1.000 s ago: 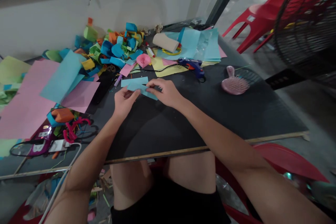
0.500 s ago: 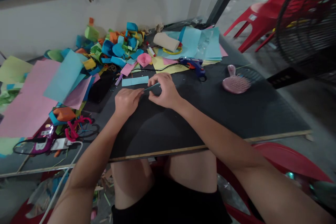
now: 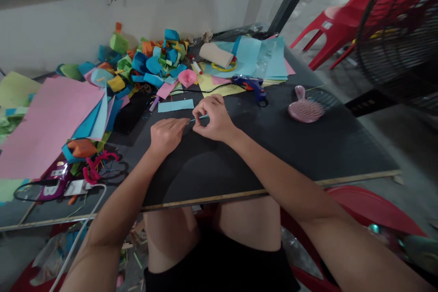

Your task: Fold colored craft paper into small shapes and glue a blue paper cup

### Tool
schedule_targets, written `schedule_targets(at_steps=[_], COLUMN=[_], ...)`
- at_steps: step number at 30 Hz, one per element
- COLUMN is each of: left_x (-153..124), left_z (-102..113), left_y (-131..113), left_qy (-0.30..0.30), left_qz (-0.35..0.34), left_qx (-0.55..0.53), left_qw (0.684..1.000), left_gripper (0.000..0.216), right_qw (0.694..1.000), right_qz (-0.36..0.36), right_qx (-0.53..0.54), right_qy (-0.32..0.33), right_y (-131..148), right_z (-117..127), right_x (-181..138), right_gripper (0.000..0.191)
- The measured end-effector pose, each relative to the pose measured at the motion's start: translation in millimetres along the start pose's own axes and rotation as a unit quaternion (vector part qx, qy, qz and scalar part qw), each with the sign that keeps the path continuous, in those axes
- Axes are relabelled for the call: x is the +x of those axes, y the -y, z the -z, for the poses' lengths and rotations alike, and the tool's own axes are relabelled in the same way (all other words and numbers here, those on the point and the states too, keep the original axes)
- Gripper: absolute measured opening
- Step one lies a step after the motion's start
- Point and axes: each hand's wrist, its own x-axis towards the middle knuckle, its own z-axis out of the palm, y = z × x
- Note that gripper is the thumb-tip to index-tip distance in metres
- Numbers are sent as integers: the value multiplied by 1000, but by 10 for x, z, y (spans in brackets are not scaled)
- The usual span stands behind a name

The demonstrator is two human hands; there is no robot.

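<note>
Between my two hands, low over the dark tabletop, is a thin blue paper strip [image 3: 204,117], seen nearly edge-on. My left hand [image 3: 167,135] pinches its left end with thumb and fingers pressed together. The fingers of my right hand [image 3: 214,117] are curled round the strip's other end, thumb and fingertips closed on it. Just beyond my hands a flat light-blue paper strip [image 3: 175,105] lies on the table. Behind that are a pink paper piece [image 3: 187,78] and a purple stick [image 3: 154,103]. My fingers hide part of the held strip.
A heap of folded colored papers [image 3: 147,61] stands against the wall. Pink sheets [image 3: 51,123] lie at left. A glue gun [image 3: 252,86], a hairbrush [image 3: 306,108] and a fan [image 3: 400,41] are on the right. The table's front edge [image 3: 205,199] runs above my knees.
My right thumb and fingers have closed together more around the strip. A blue sheet at left has flipped down from the pink sheets. My left hand has hardly moved.
</note>
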Motion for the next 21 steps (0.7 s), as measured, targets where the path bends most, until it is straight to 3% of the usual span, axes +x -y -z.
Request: schedule_targets(at_steps=[8,14,18,21], left_x=[8,8,0,20], left_z=[32,36,71,85], left_y=[48,87,186,223], left_qy=[-19,-26,-70,-75], left_qz=[40,45,90,160], left_qx=[-54,-59,-64,-84], left_qw=[998,997,991,981], left_gripper=[24,24,23,24], right_qw=[999,999,998,997], right_qz=[24,18,-22,-51], right_qx=[1,-29,-58,-21], right_qy=[-45,-23,-29,-51], right_y=[-158,-314,-520,-620], right_z=[100,157,240,238], right_x=[18,28,18,12], right_gripper=[32,32,30,29])
